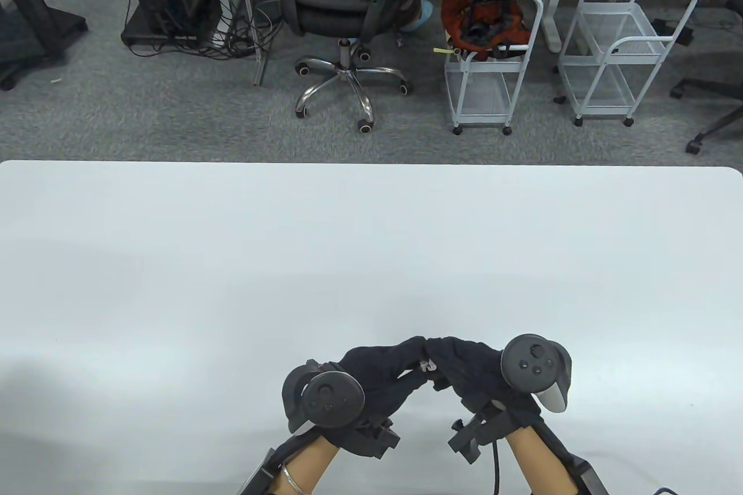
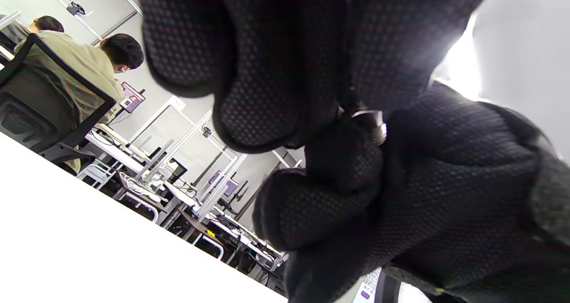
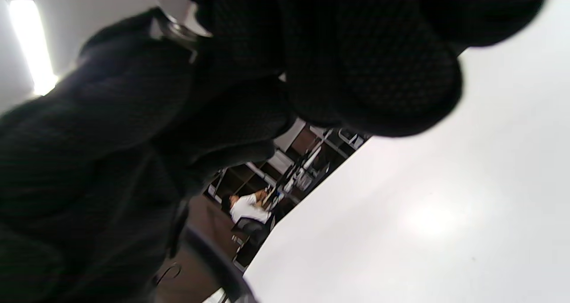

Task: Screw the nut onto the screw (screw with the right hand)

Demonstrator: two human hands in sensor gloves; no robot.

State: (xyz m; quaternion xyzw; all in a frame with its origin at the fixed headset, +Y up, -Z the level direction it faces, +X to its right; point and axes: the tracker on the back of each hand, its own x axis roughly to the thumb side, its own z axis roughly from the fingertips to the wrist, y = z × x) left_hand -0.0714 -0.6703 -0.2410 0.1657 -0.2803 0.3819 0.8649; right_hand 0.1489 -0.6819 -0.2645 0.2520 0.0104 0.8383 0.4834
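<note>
My two gloved hands meet fingertip to fingertip low in the middle of the white table [image 1: 371, 263]. A small silver metal part, the screw with the nut [image 1: 428, 366], shows between them. My left hand [image 1: 419, 364] pinches it from the left and my right hand [image 1: 437, 366] pinches it from the right. The left wrist view shows a bit of the metal [image 2: 372, 122] between dark fingertips [image 2: 258, 111]. The right wrist view shows a silver rim [image 3: 178, 29] at the top left. I cannot tell nut from screw; the gloves hide most of it.
An office chair [image 1: 342, 2] and two white wire carts [image 1: 493, 65] stand on the carpet beyond the table's far edge. The hands hover near the table's front edge.
</note>
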